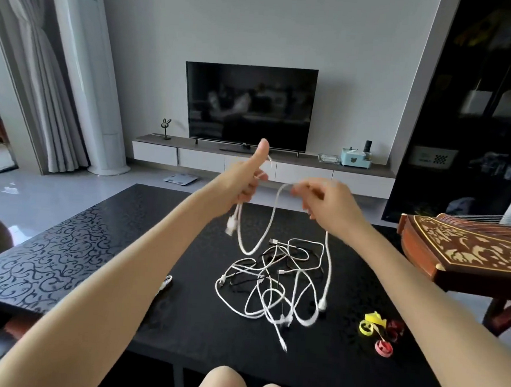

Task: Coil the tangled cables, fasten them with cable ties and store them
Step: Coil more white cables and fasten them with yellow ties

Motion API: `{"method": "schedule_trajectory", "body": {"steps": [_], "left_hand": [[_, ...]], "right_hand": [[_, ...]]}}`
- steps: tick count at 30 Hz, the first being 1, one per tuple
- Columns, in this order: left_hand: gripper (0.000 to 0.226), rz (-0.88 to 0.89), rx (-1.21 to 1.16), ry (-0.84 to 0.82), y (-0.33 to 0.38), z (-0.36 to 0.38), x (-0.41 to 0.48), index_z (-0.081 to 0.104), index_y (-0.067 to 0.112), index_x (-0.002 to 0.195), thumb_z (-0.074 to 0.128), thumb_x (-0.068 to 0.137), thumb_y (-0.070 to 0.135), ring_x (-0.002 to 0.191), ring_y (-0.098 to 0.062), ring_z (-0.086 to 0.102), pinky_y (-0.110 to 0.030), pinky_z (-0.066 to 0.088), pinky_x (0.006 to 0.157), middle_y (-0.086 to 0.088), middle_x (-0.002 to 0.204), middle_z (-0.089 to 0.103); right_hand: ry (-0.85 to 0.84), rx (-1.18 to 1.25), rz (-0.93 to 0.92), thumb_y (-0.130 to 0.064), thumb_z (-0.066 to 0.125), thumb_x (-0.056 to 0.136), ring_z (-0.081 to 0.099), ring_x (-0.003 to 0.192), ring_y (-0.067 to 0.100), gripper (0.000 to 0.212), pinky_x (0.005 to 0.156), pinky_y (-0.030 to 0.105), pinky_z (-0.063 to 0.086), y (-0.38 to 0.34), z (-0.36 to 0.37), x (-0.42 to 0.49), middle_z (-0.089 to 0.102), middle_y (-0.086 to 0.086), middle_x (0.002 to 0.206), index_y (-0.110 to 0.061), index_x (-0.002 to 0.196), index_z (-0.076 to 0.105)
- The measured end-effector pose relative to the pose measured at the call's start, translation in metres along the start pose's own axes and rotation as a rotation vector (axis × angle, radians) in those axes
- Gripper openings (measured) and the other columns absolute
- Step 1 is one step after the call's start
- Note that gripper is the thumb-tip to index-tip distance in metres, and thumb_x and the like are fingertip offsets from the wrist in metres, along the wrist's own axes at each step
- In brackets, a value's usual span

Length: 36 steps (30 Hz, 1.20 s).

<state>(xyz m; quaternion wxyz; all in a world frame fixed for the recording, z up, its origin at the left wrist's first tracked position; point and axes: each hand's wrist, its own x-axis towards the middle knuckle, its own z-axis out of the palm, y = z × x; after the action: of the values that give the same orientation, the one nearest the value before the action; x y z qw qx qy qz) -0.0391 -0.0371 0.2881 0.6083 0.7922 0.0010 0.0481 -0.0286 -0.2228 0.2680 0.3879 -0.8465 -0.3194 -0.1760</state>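
At the far left of the black bench (72, 250), a pale cable end (167, 281) is seen beside the left forearm; whether it is coiled cannot be told. One white cable (273, 215) is held up above the bench. It is gripped by the left hand (244, 179), fingers curled round it and thumb raised, and pinched by the blurred right hand (327, 203). Coiling is judged barely begun, with a single slack loop hanging between the hands. Below, the tangle (272, 282) lies unsorted on the bench; several white strands and at least one black are made out, the exact number not readable. At the right, about four cable ties (377, 332), yellow, red and pink, lie unused. Nothing is seen fastened or stored.
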Motion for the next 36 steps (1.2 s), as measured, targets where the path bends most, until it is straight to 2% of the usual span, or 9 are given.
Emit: {"method": "schedule_trajectory", "body": {"steps": [3, 7, 12, 16, 19, 22, 27, 33, 36], "left_hand": [[0.073, -0.022, -0.195, -0.182, -0.009, 0.000, -0.004, 0.049, 0.012, 0.083, 0.054, 0.056, 0.079, 0.047, -0.007, 0.024, -0.017, 0.021, 0.045, 0.009, 0.055, 0.028], [0.041, -0.053, -0.284, -0.262, -0.017, -0.002, -0.009, 0.056, 0.008, 0.093, 0.070, 0.068, 0.037, 0.050, -0.006, 0.027, -0.018, 0.022, 0.048, 0.009, 0.056, 0.031], [0.008, -0.062, -0.363, -0.290, -0.027, 0.000, -0.015, 0.056, 0.002, 0.093, 0.054, 0.085, 0.004, 0.049, -0.006, 0.028, -0.016, 0.025, 0.045, 0.006, 0.055, 0.033], [0.027, -0.009, -0.340, -0.240, -0.031, 0.008, -0.019, 0.053, 0.002, 0.086, 0.036, 0.081, -0.019, 0.048, -0.009, 0.035, -0.019, 0.031, 0.047, -0.001, 0.057, 0.038], [0.021, 0.014, -0.265, -0.230, -0.033, 0.016, -0.024, 0.050, 0.006, 0.083, 0.041, 0.093, -0.010, 0.057, -0.011, 0.043, -0.022, 0.040, 0.057, -0.003, 0.065, 0.044], [0.018, 0.012, -0.305, -0.189, -0.038, 0.023, -0.026, 0.049, 0.006, 0.082, 0.042, 0.099, 0.006, 0.075, -0.015, 0.056, -0.025, 0.048, 0.070, -0.006, 0.078, 0.053], [0.017, 0.050, -0.355, -0.207, -0.040, 0.029, -0.028, 0.046, 0.004, 0.096, 0.036, 0.102, 0.016, 0.104, -0.027, 0.065, -0.040, 0.049, 0.097, -0.015, 0.101, 0.070], [0.011, 0.052, -0.483, -0.259, -0.035, 0.040, -0.035, 0.039, 0.005, 0.101, 0.032, 0.103, 0.013, 0.063, -0.025, 0.065, -0.048, 0.055, 0.085, -0.011, 0.067, 0.061], [0.011, 0.035, -0.497, -0.181, -0.032, 0.047, -0.036, 0.041, 0.007, 0.098, 0.036, 0.103, 0.015, 0.046, -0.011, 0.044, -0.031, 0.056, 0.061, -0.004, 0.062, 0.040]], "right_hand": [[0.089, -0.070, -0.060, -0.022, 0.053, 0.096, 0.046, 0.056, 0.002, 0.021, 0.063, 0.029, 0.039, -0.016, -0.002, 0.027, 0.049, -0.016, 0.056, -0.012, 0.094, 0.072], [0.075, -0.065, -0.070, -0.024, 0.059, 0.093, 0.044, 0.048, 0.013, 0.014, 0.053, 0.027, 0.038, -0.024, 0.003, 0.039, 0.054, -0.004, 0.054, -0.011, 0.087, 0.060], [0.166, -0.110, -0.103, -0.023, 0.063, 0.091, 0.040, 0.044, 0.008, 0.019, 0.047, 0.016, 0.031, -0.024, 0.008, 0.035, 0.052, -0.004, 0.051, -0.012, 0.076, 0.057], [0.184, -0.153, -0.056, -0.024, 0.058, 0.093, 0.056, 0.055, 0.018, 0.022, 0.060, 0.029, 0.045, -0.023, 0.013, 0.030, 0.063, 0.005, 0.060, -0.010, 0.077, 0.055], [0.186, -0.214, -0.001, -0.026, 0.056, 0.093, 0.062, 0.064, 0.023, 0.024, 0.066, 0.034, 0.049, -0.024, 0.012, 0.027, 0.067, 0.004, 0.066, -0.009, 0.077, 0.059], [0.195, -0.283, 0.061, -0.033, 0.062, 0.088, 0.057, 0.065, 0.016, 0.025, 0.059, 0.027, 0.038, -0.026, 0.007, 0.026, 0.061, -0.005, 0.061, -0.016, 0.070, 0.063], [0.153, 0.011, 0.178, -0.022, 0.067, 0.086, 0.056, 0.056, 0.014, 0.025, 0.067, 0.033, 0.051, -0.026, 0.009, 0.022, 0.061, 0.001, 0.054, -0.006, 0.066, 0.068], [0.149, 0.079, 0.175, -0.016, 0.063, 0.088, 0.055, 0.048, 0.006, 0.022, 0.066, 0.030, 0.050, -0.026, 0.013, 0.020, 0.063, 0.001, 0.053, -0.005, 0.069, 0.066], [0.136, 0.091, 0.136, -0.017, 0.062, 0.089, 0.057, 0.049, 0.002, 0.020, 0.063, 0.027, 0.048, -0.027, 0.014, 0.024, 0.063, 0.000, 0.055, -0.008, 0.072, 0.065]]}}
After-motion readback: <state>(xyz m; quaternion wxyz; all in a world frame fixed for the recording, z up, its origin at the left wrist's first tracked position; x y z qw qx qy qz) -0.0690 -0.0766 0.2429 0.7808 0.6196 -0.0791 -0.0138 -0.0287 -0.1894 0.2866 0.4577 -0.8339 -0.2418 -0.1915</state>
